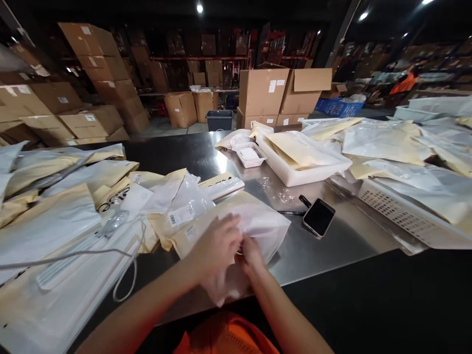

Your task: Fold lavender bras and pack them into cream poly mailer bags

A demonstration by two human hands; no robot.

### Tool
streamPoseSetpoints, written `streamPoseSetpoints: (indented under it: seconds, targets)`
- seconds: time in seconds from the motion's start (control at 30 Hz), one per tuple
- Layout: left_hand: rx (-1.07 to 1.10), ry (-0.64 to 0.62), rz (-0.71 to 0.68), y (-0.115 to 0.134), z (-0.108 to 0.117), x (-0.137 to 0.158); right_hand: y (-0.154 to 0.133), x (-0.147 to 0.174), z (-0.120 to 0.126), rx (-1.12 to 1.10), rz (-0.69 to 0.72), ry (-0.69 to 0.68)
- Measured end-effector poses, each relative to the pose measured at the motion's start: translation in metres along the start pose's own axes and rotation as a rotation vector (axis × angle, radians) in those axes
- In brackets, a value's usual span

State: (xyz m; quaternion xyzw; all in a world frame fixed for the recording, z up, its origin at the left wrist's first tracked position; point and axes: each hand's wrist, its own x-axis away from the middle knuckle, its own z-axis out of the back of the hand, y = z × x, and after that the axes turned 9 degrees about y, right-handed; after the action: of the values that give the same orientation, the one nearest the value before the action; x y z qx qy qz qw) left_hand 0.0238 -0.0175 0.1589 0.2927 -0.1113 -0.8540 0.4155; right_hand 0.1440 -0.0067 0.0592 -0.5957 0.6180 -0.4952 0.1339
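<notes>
A white-and-cream mailer [269,223] lies on the bench [354,246] near its front edge, under both hands. The right hand [253,254] has its fingers curled closed on a fold of it; the left hand [219,241] is over it, blurred, so I cannot tell whether its fingers grip. What is inside the mailer is hidden. Beyond, a white tray [317,172] holds a cream envelope [295,150], and a small basket [254,163] just beside it holds something flat and white. At right, a perforated basket [398,211] is heaped with mailers. A phone [319,218] lies between the mailer and that basket. Farther back, a blue crate [332,107] contains clear plastic.
</notes>
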Motion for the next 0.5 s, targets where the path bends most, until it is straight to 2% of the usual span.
streamPoseSetpoints:
  seconds: [0.1, 0.2, 0.3, 0.5]
  targets:
    - [0.047, 0.086, 0.089, -0.023, 0.032, -0.013, -0.003, 0.002, -0.002, -0.018, -0.119, 0.043]
    - [0.092, 0.078, 0.117, -0.028, 0.051, -0.017, -0.004, 0.008, 0.001, -0.042, -0.136, 0.081]
    - [0.096, 0.034, 0.086, -0.022, 0.06, -0.016, -0.003, 0.008, 0.002, -0.051, -0.131, 0.102]
    - [0.191, -0.132, 0.019, -0.017, 0.071, -0.012, 0.0, -0.003, -0.004, -0.014, -0.177, 0.113]
